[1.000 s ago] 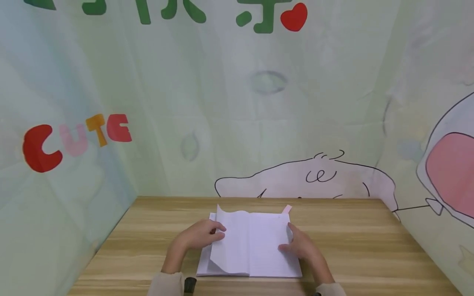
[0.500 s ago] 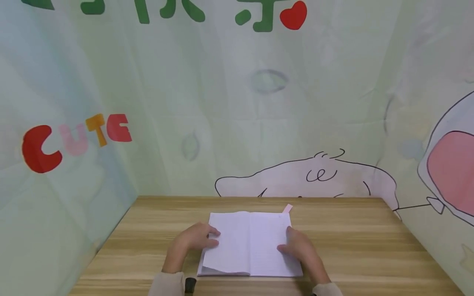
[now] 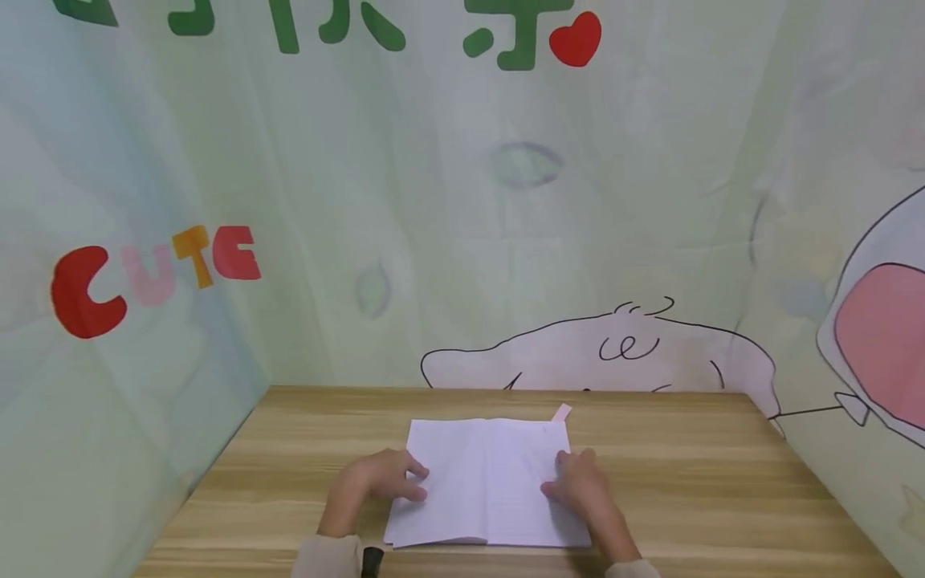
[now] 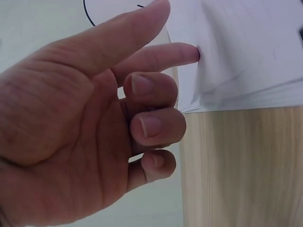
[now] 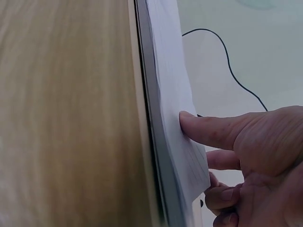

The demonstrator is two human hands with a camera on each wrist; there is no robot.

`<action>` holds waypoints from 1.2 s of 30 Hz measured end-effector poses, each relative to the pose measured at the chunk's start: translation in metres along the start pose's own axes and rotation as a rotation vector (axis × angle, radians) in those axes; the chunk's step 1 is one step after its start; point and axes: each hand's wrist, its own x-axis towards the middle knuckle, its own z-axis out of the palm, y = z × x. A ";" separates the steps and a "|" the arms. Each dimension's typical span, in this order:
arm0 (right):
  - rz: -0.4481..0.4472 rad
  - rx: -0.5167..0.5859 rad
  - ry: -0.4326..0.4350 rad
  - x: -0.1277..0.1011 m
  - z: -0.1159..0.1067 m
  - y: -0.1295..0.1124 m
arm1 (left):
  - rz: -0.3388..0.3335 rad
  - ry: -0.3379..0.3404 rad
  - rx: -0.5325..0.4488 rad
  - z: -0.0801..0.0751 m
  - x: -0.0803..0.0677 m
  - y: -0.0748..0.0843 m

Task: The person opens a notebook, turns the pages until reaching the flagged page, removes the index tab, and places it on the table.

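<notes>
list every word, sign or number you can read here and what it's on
"CUTE" in red, pink, orange and red letters, on the left backdrop wall.
Green characters along the top of the back wall, cut off by the frame edge, not readable; a red heart follows them.
Open notebook under the left hand and right hand: faint ruled lines only, no legible writing.
Pink tab at the notebook's far edge: no text visible.
</notes>
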 end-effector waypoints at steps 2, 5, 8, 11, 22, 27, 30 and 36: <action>0.006 -0.009 0.000 -0.001 -0.001 0.001 | -0.003 0.000 -0.006 0.000 0.001 0.001; -0.007 -0.032 -0.009 0.000 -0.004 0.001 | -0.008 0.000 -0.013 0.000 0.002 0.003; -0.021 -0.031 -0.018 0.000 -0.006 0.000 | 0.018 0.006 -0.013 -0.001 0.001 0.002; -0.019 0.000 -0.012 0.000 -0.006 -0.001 | 0.045 0.004 -0.024 -0.001 0.000 0.002; 0.062 0.107 -0.004 -0.002 -0.008 -0.002 | 0.101 -0.003 -0.012 0.000 0.000 0.003; 0.037 0.084 -0.012 -0.005 -0.011 -0.004 | 0.102 -0.008 -0.003 0.001 0.001 0.004; 0.012 0.073 -0.016 -0.007 -0.012 -0.004 | 0.068 -0.008 -0.001 0.001 0.001 0.005; -0.017 0.092 -0.010 -0.006 -0.014 -0.006 | 0.023 -0.006 0.013 0.000 0.002 0.005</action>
